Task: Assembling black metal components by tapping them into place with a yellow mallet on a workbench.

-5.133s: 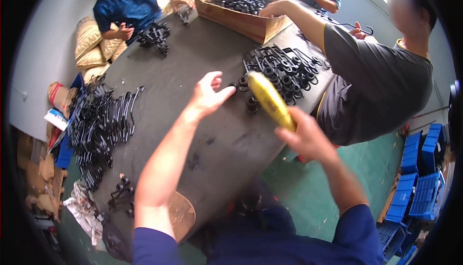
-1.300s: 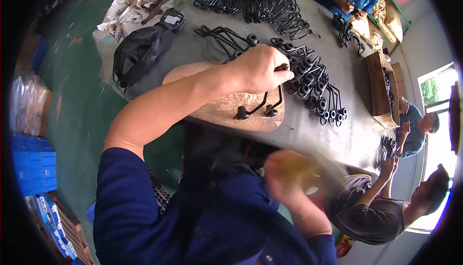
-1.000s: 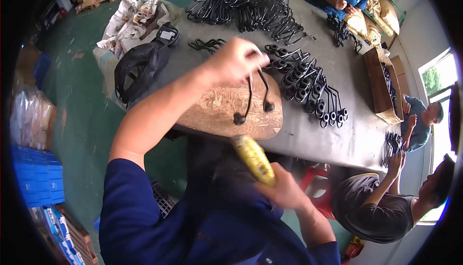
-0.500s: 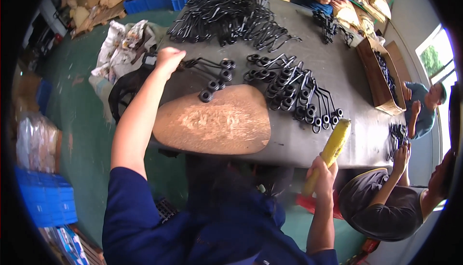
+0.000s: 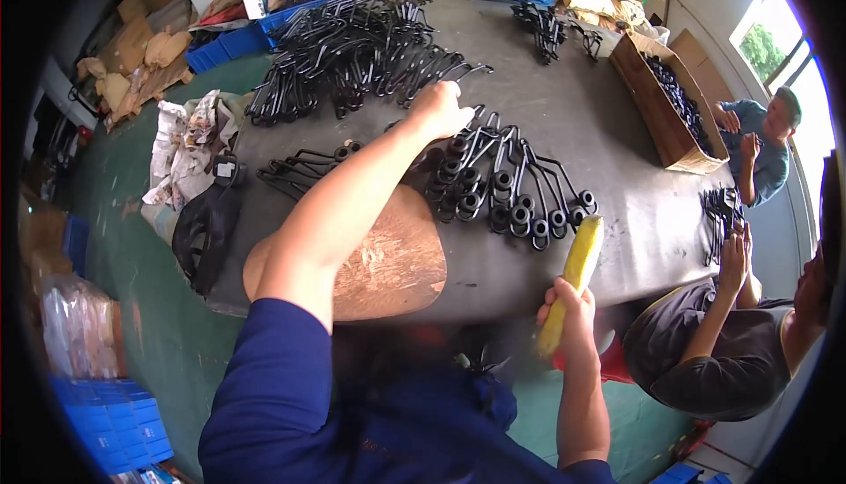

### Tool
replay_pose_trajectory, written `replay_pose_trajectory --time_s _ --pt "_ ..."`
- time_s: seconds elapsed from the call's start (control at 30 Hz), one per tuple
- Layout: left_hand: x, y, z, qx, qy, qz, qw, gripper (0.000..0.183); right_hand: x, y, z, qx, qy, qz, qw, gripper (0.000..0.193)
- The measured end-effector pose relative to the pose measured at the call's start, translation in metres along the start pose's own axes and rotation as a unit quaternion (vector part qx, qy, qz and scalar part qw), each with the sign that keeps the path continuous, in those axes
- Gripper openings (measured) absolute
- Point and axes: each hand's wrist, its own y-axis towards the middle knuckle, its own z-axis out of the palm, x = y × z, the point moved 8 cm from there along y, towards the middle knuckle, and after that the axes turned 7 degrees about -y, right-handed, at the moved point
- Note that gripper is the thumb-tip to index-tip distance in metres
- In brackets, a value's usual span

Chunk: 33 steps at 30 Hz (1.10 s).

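Note:
My left hand reaches across the wooden board to the upper left edge of a fanned group of bent black metal rods with thick end rings. Its fingers are curled, and whatever lies under them is hidden. In my right hand, at the table's near edge, is a thick yellow stick, tilted with its upper end over the table. The worn, rounded wooden board lies partly under my left forearm. A few more ringed rods rest beyond the board, to the left of that forearm.
A large heap of black bent rods covers the far left of the dark table. A long cardboard box with black parts stands at the right. Co-workers sit or stand at the far and right edges. A black strap-like bundle hangs at the left edge.
My left hand has moved right, from the rods beyond the board to the fanned group. Those rods now lie out of my hand. My right hand still grips the yellow stick. The view has shifted.

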Motion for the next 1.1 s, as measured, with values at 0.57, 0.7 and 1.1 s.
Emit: replay_pose_trajectory --time_s 0.57,0.7,1.1 --pt "-0.089 -0.154 -0.101 0.035 -0.378 0.120 0.917 0.026 0.003 0.002 0.000 0.008 -0.008 -0.016 1.000 0.019" --pt "-0.078 -0.206 -0.103 0.042 -0.343 0.136 0.929 0.012 0.000 -0.004 0.005 0.008 -0.005 -0.059 0.998 0.017" --pt "-0.034 -0.246 -0.111 0.016 -0.218 0.088 0.972 0.009 0.136 -0.170 0.125 0.086 -0.037 -0.442 0.892 0.027"
